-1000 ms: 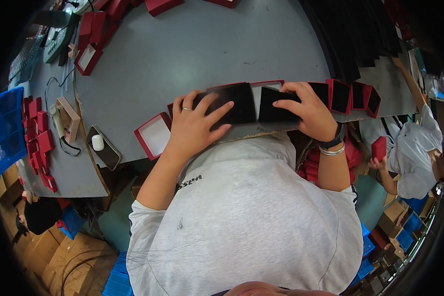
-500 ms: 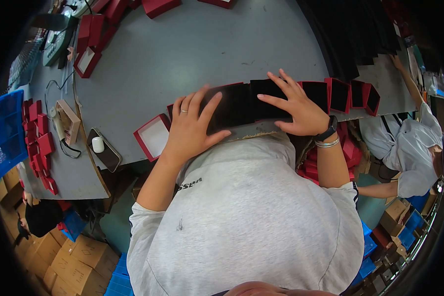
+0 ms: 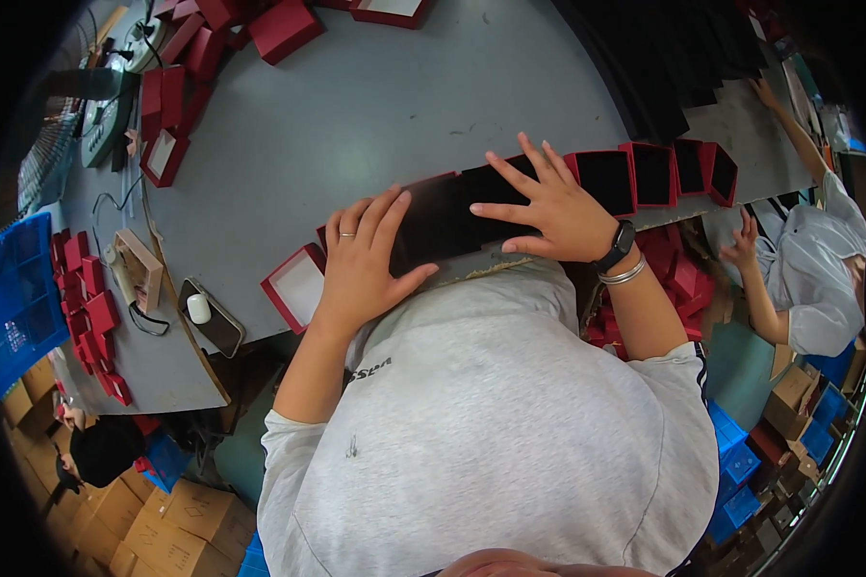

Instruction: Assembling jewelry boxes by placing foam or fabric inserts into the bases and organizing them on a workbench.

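Note:
A row of red boxes lined in black runs along the table's near edge. My left hand [image 3: 361, 252] lies with outstretched fingers over the left end of a black panel [image 3: 438, 221] in this row. Over the panel's right part, my right hand [image 3: 553, 212] is spread, its fingers resting on or just above the black surface; exact contact cannot be told. To the right stand several open black-lined boxes [image 3: 652, 175]. An open red box with a white inside [image 3: 300, 287] sits left of my left hand. Neither hand grips anything.
Black strips [image 3: 635, 67] lie at the far right. Red boxes [image 3: 202, 53] are piled far left, small red boxes [image 3: 91, 308] at the left. A phone [image 3: 216, 322] carries a white case. Red pieces [image 3: 678, 279] fill a container below the right edge. A co-worker [image 3: 813, 269] sits right.
My right hand has shifted slightly left along the row, fingers still spread. My left hand's fingers have drawn closer together. The co-worker's lower hand at the right has come up.

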Demonstrator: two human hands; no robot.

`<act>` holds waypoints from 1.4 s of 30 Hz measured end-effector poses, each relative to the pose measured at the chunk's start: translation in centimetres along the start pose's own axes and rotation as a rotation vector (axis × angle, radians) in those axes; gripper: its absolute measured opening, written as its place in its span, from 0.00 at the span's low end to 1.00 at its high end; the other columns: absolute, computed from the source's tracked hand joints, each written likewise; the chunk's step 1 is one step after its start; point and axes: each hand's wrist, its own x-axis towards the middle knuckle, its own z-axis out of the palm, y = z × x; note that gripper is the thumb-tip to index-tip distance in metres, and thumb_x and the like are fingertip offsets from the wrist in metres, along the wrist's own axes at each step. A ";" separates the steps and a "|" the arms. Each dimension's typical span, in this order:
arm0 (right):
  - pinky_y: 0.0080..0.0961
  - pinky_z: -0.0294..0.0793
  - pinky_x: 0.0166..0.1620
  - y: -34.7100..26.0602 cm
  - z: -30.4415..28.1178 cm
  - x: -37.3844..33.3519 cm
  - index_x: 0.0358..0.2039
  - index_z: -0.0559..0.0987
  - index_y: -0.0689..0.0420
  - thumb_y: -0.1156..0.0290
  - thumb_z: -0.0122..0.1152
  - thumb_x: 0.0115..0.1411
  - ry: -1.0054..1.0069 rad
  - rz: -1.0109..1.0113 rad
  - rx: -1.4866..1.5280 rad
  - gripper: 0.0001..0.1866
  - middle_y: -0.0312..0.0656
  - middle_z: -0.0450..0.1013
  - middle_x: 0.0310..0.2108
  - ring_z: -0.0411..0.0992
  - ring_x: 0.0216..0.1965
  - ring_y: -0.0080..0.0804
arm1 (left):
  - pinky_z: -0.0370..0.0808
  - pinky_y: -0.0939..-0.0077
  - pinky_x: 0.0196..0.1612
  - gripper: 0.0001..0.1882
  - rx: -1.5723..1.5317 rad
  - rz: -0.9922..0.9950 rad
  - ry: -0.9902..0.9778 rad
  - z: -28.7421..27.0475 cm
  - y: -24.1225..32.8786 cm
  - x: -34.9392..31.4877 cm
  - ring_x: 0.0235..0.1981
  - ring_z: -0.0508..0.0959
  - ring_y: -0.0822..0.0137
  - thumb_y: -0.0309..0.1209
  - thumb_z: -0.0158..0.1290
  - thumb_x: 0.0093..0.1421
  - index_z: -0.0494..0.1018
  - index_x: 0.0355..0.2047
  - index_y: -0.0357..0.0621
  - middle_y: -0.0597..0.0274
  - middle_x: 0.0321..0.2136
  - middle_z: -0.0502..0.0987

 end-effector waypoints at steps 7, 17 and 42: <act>0.59 0.45 0.72 0.9 -0.1 0.1 0.66 0.69 0.24 0.31 0.36 0.65 -0.057 -0.099 -0.186 0.32 0.42 0.49 0.75 0.45 0.76 0.47 | 0.57 0.52 0.65 0.52 -0.024 -0.044 -0.025 -0.2 0.1 0.1 0.63 0.65 0.51 0.51 0.70 0.47 0.60 0.68 0.43 0.57 0.67 0.64; 0.47 0.50 0.74 1.5 -0.7 -0.5 0.68 0.68 0.41 0.74 0.59 0.57 -0.011 -0.158 -0.037 0.36 0.38 0.59 0.72 0.54 0.73 0.35 | 0.57 0.52 0.64 0.50 0.001 -0.023 -0.012 0.0 0.0 0.0 0.61 0.66 0.52 0.45 0.71 0.45 0.63 0.66 0.42 0.55 0.64 0.67; 0.35 0.72 0.60 -0.9 -1.1 -3.6 0.43 0.82 0.55 0.69 0.64 0.58 0.306 -0.106 -0.169 0.12 0.35 0.77 0.45 0.74 0.50 0.32 | 0.56 0.52 0.65 0.48 0.036 -0.035 -0.059 -0.1 0.3 0.2 0.62 0.65 0.53 0.48 0.70 0.47 0.64 0.65 0.42 0.56 0.65 0.66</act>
